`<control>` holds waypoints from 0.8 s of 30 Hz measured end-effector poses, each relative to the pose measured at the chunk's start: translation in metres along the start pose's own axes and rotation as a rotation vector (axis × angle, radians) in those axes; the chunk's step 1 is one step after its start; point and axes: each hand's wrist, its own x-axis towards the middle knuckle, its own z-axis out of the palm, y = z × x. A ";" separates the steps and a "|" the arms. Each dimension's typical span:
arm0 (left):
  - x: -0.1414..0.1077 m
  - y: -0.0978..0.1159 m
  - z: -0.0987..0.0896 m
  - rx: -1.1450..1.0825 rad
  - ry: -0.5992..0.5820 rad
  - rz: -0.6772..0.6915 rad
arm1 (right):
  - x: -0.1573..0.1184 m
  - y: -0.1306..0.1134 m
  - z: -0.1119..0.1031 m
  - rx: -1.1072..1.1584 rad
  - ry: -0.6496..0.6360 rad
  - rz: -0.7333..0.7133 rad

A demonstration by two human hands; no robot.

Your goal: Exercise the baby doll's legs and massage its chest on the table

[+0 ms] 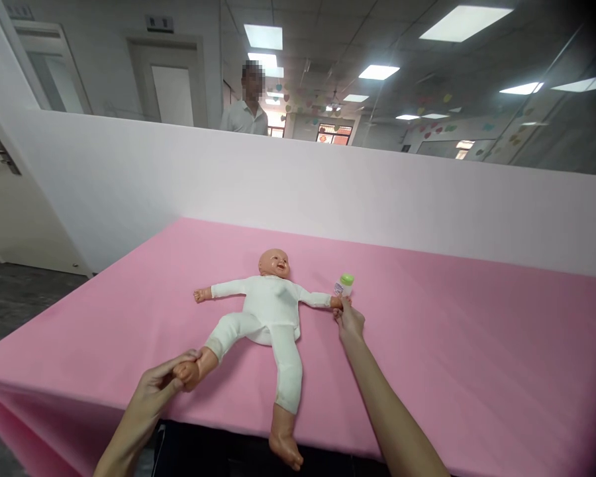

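A baby doll (pixel 273 301) in a white outfit lies face up on the pink tablecloth (pixel 437 344), its arms spread and its head away from me. My left hand (pixel 156 387) is closed around the doll's foot at the left, near the front edge. At the right, my right hand (pixel 350 319) grips the doll's small hand between thumb and fingers. Just behind that hand stands a small clear bottle (pixel 344 286) with a green cap. The doll's other foot reaches over the table's front edge.
Behind the table runs a low white wall (pixel 328 192). Beyond it stands a person (pixel 247 116) in a light shirt. A door (pixel 20 192) with a dark handle is at the far left.
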 end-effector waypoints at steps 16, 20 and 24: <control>0.068 0.045 0.086 -0.058 -0.197 0.204 | -0.072 -0.025 0.066 -0.234 -0.492 -0.460; 0.088 0.051 0.123 -0.147 -0.316 0.145 | -0.088 -0.006 0.086 -0.433 -0.718 -0.479; 0.096 0.047 0.137 -0.139 -0.407 0.130 | -0.091 0.007 0.091 -0.522 -0.791 -0.498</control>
